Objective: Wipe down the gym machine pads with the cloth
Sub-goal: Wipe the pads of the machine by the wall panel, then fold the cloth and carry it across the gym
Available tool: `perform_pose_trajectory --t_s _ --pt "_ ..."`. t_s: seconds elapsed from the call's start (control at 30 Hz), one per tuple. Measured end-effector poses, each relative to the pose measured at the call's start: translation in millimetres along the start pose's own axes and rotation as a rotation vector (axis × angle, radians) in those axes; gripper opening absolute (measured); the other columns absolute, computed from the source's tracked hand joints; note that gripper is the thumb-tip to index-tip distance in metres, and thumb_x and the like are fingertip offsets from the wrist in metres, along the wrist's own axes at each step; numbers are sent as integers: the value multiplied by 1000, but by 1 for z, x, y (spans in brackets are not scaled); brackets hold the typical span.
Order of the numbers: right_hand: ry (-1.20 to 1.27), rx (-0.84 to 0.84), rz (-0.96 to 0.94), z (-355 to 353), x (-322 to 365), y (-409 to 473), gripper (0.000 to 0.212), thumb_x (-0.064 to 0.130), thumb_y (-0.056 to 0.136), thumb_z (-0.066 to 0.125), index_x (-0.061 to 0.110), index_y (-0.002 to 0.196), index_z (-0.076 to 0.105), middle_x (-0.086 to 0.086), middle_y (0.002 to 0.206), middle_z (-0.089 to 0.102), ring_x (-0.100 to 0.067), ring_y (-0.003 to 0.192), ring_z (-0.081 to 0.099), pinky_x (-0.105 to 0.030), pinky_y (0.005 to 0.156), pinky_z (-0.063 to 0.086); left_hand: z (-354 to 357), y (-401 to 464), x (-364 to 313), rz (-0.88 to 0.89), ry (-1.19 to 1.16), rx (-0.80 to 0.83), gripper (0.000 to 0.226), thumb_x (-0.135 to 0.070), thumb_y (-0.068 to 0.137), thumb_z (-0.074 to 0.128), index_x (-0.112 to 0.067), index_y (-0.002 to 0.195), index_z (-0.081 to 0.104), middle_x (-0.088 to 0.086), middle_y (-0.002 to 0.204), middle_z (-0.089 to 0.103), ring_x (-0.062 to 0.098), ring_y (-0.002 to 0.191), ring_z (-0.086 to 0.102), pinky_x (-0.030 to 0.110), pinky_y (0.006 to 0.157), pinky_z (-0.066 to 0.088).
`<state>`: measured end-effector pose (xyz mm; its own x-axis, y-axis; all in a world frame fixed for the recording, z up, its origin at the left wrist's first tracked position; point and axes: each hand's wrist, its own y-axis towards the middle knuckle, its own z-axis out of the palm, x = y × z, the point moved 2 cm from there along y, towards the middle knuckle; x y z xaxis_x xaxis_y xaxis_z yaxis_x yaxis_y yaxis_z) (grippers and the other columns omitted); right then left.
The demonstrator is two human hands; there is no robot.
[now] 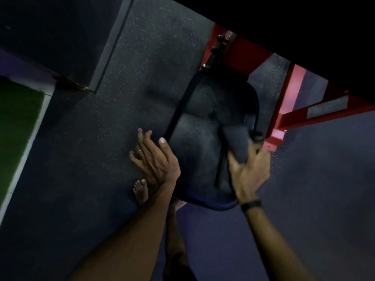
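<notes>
Cloth, dark and folded, is gripped by the right hand and pressed against the right part of the black seat pad, close to the pad's right edge; the fingers are curled over the cloth's lower end, though the hand is blurred and finer detail cannot be told. The left hand is held at the pad's left edge with fingers spread and relaxed, the thumb tip laid on the rim and nothing held. A ring is seen on one finger, and a dark band is worn on the right wrist. The pad is carried by a red machine frame, which lies just beside the cloth on the right. To the left and below, speckled dark floor is left open, where a bare foot is seen near the left hand. A green mat lies well apart at the far left.
</notes>
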<state>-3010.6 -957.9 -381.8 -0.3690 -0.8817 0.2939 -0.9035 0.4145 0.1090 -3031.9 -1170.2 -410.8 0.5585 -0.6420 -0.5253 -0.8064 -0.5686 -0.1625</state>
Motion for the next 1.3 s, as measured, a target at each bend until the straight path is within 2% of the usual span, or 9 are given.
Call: perform_pose_trajectory --t_s 0.13,0.23,0.33,0.47,0.67,0.8,0.9,1.1,1.3 --pt "-63 170 -245 2 56 -57 60 35 66 70 19 122 59 -12 94 56 -28 82 45 -38 65 37 0 1 3 6 5 -9 50 -41 104 23 -11 134 50 10 152 45 28 130 50 56 113 26" --pt "-62 193 -420 22 92 -3 67 27 59 71 17 124 63 -13 99 54 -27 86 41 -37 70 28 2 1 4 8 -6 -27 51 -40 104 24 -9 134 50 12 152 45 30 130 50 56 113 25" --pt "-127 111 -363 47 118 88 57 32 71 66 17 126 64 -18 108 59 -35 96 53 -40 75 40 2 2 4 -1 -34 -25 52 -43 104 22 -11 134 50 11 152 44 26 133 47 54 114 21" --pt "-189 121 -222 70 146 137 51 42 84 57 22 130 60 -11 118 57 -30 107 53 -38 79 36 1 1 1 -2 -94 -23 53 -46 103 27 -11 137 48 11 155 41 22 137 43 55 116 20" --pt "-136 116 -386 55 148 20 45 36 74 69 18 115 68 -14 103 61 -32 87 56 -39 70 38 -10 5 9 -49 -430 136 81 -69 93 30 -19 156 22 8 164 20 23 147 31 53 118 23" --pt "-11 194 -658 22 118 -59 53 36 72 75 16 119 61 -11 96 57 -27 80 48 -39 67 37 -39 1 15 -90 -671 156 87 -67 91 37 -14 158 21 9 161 30 10 139 38 25 116 32" --pt "-25 257 -797 -3 58 -71 61 32 67 74 17 122 53 -9 92 53 -25 78 45 -35 64 37 -60 -9 20 -16 -603 213 82 -65 90 38 -19 157 22 4 156 37 12 131 46 44 114 35" --pt "-219 345 -535 -65 -36 -77 63 32 67 86 15 122 64 -11 94 55 -31 79 55 -38 62 47 -113 -27 13 194 -302 407 83 -64 87 42 -22 156 22 4 160 34 24 139 42 53 118 23" --pt "-251 212 -367 -144 -36 -65 56 28 66 83 15 118 66 -12 95 56 -34 78 56 -40 61 46 -134 -64 -35 306 -250 945 87 -68 73 63 -36 149 33 -4 145 47 22 129 50 47 108 44"
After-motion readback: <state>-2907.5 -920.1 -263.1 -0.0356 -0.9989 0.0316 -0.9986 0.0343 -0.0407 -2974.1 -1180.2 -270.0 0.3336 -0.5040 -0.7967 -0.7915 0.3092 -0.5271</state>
